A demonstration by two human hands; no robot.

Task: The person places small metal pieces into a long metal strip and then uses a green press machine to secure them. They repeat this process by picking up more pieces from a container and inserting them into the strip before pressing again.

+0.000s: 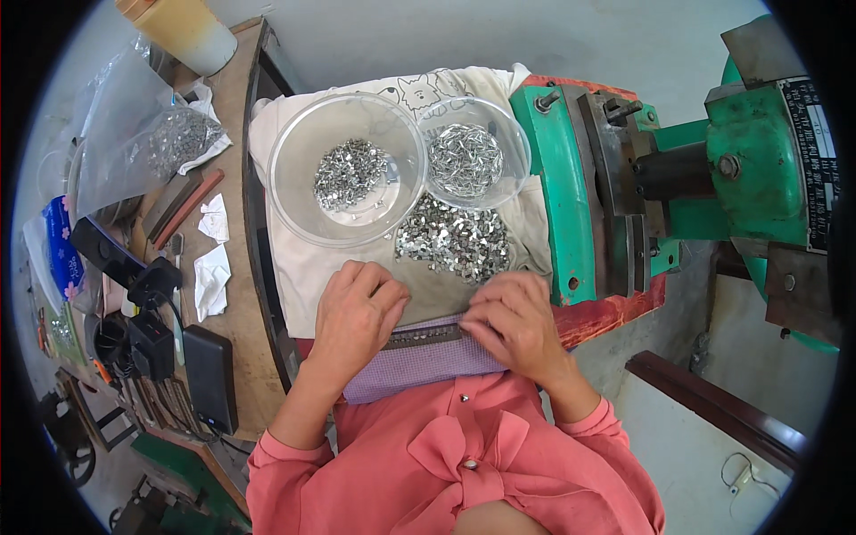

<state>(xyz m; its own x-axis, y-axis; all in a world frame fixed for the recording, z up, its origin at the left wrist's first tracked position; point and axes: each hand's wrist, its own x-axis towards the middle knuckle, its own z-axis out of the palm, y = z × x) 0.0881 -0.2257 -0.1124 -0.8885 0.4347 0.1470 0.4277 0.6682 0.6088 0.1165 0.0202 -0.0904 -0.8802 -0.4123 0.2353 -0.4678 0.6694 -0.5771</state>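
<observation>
A dark narrow metal strip (424, 337) with a row of small shiny pieces along it lies on a folded purple checked cloth (419, 373) in front of me. My left hand (357, 308) is closed with curled fingers just above the strip's left end; anything in its fingertips is too small to make out. My right hand (515, 323) has its fingers pinched together at the strip's right end, and what they hold is hidden. Beyond my hands, a loose pile of small flat silvery metal pieces (453, 239) lies on the beige cloth (299, 285).
A large clear tub (278, 178) holds small metal pieces; a smaller one (520, 147) holds thin metal pins. A green machine (571, 205) stands close on the right. The left bench (245, 267) carries a black power bank (210, 379), tissues (211, 281) and a plastic bag (125, 134).
</observation>
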